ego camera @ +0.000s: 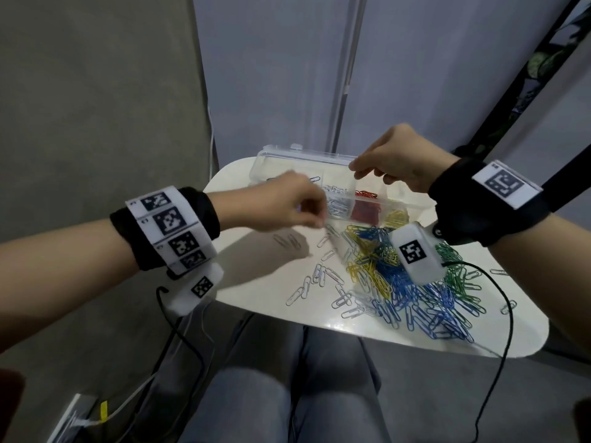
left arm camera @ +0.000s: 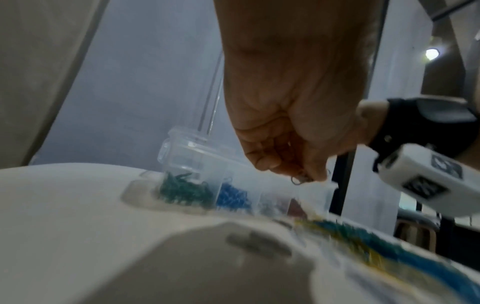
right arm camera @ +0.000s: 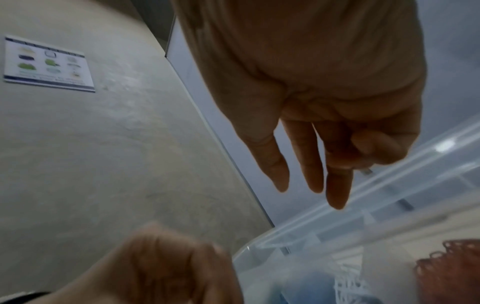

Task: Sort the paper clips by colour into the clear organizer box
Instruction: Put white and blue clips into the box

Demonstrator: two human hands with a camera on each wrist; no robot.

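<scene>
**A:** Where do your clips stand?

**B:** Your clear organizer box (ego camera: 332, 174) lies open at the far edge of the white table (ego camera: 256, 282). Seen from your left wrist, its compartments run green (left arm camera: 182, 191), blue (left arm camera: 231, 195), then silver and red (ego camera: 364, 212), with yellow clips (ego camera: 396, 217) at the right end. The unsorted heap (ego camera: 412, 282) of blue, yellow and green clips lies on the table just in front of the box, and loose silver clips (ego camera: 323, 279) are strewn to its left.

**A:** Anything in the way?

**B:** Your right wrist camera (ego camera: 419, 254) hangs over the heap and hides part of it, and its black cable (ego camera: 499, 314) trails across the table's right side. Your left hand covers the box's left end in the head view.

**A:** And the hands?

**B:** Your left hand (ego camera: 281, 203) is curled, knuckles up, at the box's near wall beside the silver compartment; its fingertips pinch a small bunch of silver clips (left arm camera: 298, 180), held just above the box's rim. Your right hand (ego camera: 396, 158) hovers over the red compartment, three fingers (right arm camera: 311, 164) hanging straight down. Its thumb and forefinger meet, with a small grey bit at their tips, too blurred for me to say what it is or whether it is gripped.
</scene>
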